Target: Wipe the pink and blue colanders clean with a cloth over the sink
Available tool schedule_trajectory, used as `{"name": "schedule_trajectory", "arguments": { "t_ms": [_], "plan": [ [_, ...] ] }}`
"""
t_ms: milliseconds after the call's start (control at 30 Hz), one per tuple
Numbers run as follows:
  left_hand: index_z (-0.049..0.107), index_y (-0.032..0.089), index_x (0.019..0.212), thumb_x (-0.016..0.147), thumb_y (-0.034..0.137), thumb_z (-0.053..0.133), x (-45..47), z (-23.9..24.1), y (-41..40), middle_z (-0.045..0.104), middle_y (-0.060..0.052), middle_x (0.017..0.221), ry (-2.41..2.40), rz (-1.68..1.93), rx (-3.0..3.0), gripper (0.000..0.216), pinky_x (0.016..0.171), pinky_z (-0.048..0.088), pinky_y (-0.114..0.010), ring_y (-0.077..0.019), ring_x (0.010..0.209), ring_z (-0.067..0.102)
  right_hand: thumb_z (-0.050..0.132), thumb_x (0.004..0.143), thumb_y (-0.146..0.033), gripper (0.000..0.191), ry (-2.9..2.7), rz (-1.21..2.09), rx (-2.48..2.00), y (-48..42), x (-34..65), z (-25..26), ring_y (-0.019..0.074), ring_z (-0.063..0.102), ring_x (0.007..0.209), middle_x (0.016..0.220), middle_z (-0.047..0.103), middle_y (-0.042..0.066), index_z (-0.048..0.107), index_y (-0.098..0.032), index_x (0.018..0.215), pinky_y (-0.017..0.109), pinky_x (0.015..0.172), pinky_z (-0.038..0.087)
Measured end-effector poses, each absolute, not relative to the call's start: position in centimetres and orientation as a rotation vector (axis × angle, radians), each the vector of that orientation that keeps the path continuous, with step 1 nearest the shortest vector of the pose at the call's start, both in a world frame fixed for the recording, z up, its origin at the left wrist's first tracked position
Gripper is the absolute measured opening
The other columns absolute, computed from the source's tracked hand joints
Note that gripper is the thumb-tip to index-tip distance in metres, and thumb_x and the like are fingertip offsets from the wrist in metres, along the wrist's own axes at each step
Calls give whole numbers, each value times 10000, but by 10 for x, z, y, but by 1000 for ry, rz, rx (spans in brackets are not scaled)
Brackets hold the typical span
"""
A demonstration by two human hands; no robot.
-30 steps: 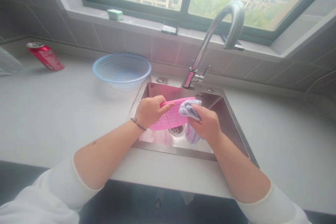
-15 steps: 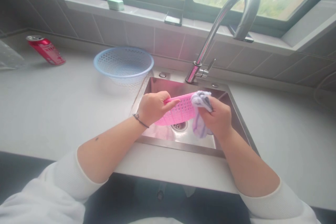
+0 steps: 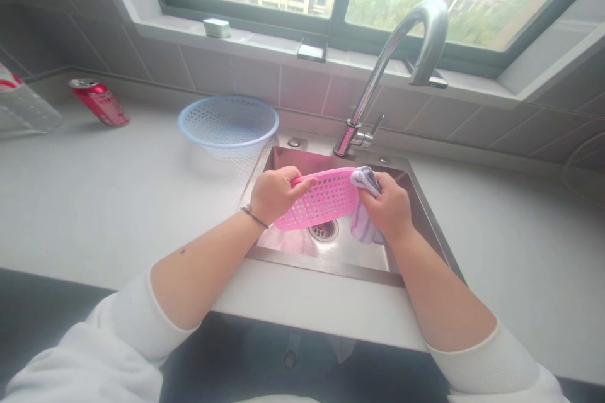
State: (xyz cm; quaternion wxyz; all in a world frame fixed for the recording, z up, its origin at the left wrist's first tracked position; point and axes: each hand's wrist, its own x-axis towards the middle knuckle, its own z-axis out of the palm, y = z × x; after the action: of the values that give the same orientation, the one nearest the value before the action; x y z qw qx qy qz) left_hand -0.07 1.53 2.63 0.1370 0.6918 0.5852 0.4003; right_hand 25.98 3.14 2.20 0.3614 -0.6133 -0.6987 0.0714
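Over the steel sink [image 3: 331, 269] I hold a pink perforated plastic basket [image 3: 326, 200], tilted with one wall facing me. My left hand [image 3: 274, 195] is closed on its left rim, the thumb lying along the edge. In my right hand [image 3: 390, 204] is a bunched white cloth [image 3: 366, 223] with purple and grey stripes. The cloth is pinched against the basket's right rim, and its lower part hangs down into the sink. Below the basket the drain [image 3: 324, 230] shows. The fingers on the basket's far side are hidden.
A light blue basket [image 3: 229, 141] stands left of the sink. Farther left are a red can [image 3: 101, 102] and a clear plastic package [image 3: 28, 104]. The faucet [image 3: 378, 85] rises behind the sink. A pale green block [image 3: 217, 28] and a dark-framed item [image 3: 312, 50] lie on the sill.
The pink basket shows more of its wall, and the cloth has shifted slightly right along its rim. The camera view has tilted up a little. Both hands keep their holds.
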Motion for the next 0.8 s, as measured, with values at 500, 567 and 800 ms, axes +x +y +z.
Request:
{"name": "schedule_trajectory", "arguments": {
  "t_ms": [500, 567, 800],
  "plan": [
    [463, 218, 529, 789, 561, 612, -24, 30, 11, 439, 21, 491, 1483, 1566, 1679, 456, 512, 355, -267, -128, 528, 400, 697, 760, -479, 348, -1292, 670, -1523, 49, 279, 12, 208, 609, 708, 744, 706, 36, 736, -157, 885, 292, 621, 429],
    [412, 225, 525, 794, 565, 598, -23, 34, 10, 409, 27, 488, 1528, 1583, 1670, 472, 512, 361, -266, -127, 529, 388, 691, 776, -475, 341, -1297, 645, -1497, 45, 277, 17, 205, 609, 717, 752, 705, 31, 744, -160, 894, 293, 636, 435],
    [352, 236, 530, 813, 578, 576, -20, 38, 8, 379, 32, 487, 1582, 1576, 1647, 497, 494, 354, -257, -128, 530, 380, 669, 806, -461, 309, -1392, 405, -1446, 37, 275, 23, 215, 636, 779, 839, 720, 34, 737, -185, 928, 317, 725, 473]
  ]
}}
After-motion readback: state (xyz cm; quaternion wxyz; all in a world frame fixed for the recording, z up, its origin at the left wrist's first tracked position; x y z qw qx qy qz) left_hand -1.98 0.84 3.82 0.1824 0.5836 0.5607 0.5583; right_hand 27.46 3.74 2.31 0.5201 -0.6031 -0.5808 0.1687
